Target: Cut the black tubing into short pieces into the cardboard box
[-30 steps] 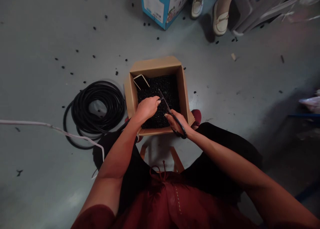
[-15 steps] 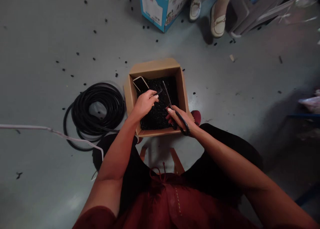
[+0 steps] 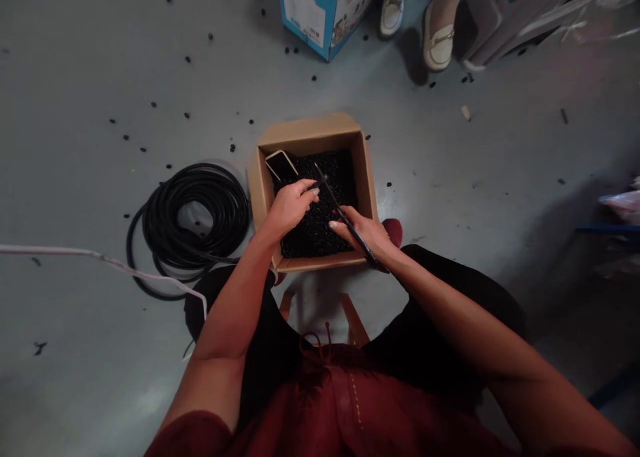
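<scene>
A pair of scissors [image 3: 345,220] is in my right hand [image 3: 364,232], blades pointing up and left over an open cardboard box [image 3: 310,137]. My left hand [image 3: 293,205] pinches a small thin black piece [image 3: 319,184] between thumb and fingertips; its exact kind is hard to make out. The scissor blades reach to this black piece and look closed or nearly so. Many small shiny black pieces [image 3: 320,227] fill the bottom of the box. In its far left corner leans a dark flat rectangle with a pale rim [image 3: 281,166], like a phone.
Left of the box lies a coil of black tubing [image 3: 195,210]. A pale cord [image 3: 140,270] crosses from the left to my knee. Beyond stand a blue carton [image 3: 313,17], a person's shoes [image 3: 440,46] and a grey plastic stool [image 3: 493,24]. Small black bits dot the floor.
The scissors' blades have swung left and come together at the black piece. My right-hand fingers have closed in, while my left hand has stayed nearly in place.
</scene>
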Demonstrator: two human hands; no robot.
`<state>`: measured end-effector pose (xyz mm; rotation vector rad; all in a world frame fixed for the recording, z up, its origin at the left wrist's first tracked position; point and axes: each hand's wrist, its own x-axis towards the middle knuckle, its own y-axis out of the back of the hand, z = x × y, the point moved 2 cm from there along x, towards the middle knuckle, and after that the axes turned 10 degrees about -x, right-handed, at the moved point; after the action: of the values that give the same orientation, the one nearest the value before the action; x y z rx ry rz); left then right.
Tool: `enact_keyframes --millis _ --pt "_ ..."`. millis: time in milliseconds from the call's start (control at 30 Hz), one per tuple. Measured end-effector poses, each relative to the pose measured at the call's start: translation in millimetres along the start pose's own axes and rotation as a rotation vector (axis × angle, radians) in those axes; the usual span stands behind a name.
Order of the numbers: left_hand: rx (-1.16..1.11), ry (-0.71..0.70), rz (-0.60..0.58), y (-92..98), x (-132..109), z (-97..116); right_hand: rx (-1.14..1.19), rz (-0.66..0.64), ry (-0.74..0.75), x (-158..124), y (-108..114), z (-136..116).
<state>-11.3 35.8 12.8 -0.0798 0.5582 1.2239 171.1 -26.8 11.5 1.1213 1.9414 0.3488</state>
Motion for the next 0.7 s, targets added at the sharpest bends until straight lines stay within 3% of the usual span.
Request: enact_keyframes --millis 433,700 --pt "0.097 0.009 -0.058 -3.5 -1.5 1.0 -0.058 -0.020 -0.002 -2.6 0.2 -3.6" --pt "0.186 -0.016 -0.104 -2.7 -2.3 2.2 0.095 -0.070 0.085 -0.9 -2.6 2.0"
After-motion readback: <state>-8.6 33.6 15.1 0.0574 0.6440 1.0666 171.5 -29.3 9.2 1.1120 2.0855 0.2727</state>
